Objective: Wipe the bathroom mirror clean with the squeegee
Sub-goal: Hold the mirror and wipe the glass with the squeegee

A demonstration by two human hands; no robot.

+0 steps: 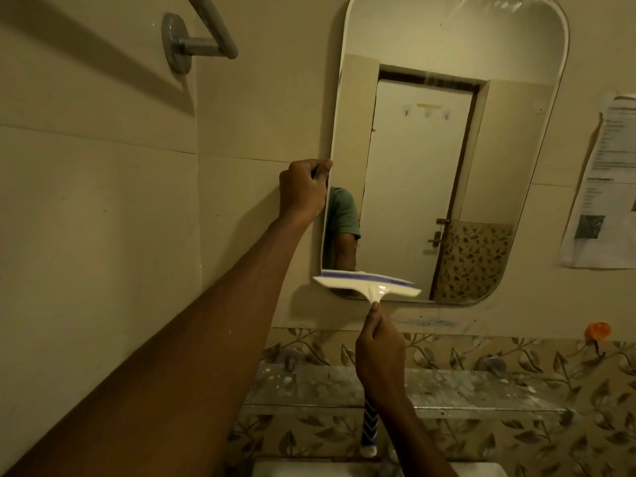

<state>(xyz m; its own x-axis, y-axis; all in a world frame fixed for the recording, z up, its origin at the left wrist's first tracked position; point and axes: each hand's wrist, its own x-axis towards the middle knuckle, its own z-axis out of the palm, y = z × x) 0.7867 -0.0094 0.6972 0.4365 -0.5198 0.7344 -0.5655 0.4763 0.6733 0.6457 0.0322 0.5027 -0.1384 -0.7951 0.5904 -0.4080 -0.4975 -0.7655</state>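
Left hand (303, 187) grips rounded-corner glass wall mirror (430, 36) edge, right hand (380, 359) clamps white-blue plastic squeegee (366, 285); blade overhangs bottom-left corner, may skip, streak

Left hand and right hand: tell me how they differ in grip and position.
The left hand grips the left edge of the mirror; the right hand grips the squeegee by its handle. The left hand sits about halfway up the mirror; the right hand is lower, under the mirror's bottom edge. Both are bare, with fingers curled round what they hold.
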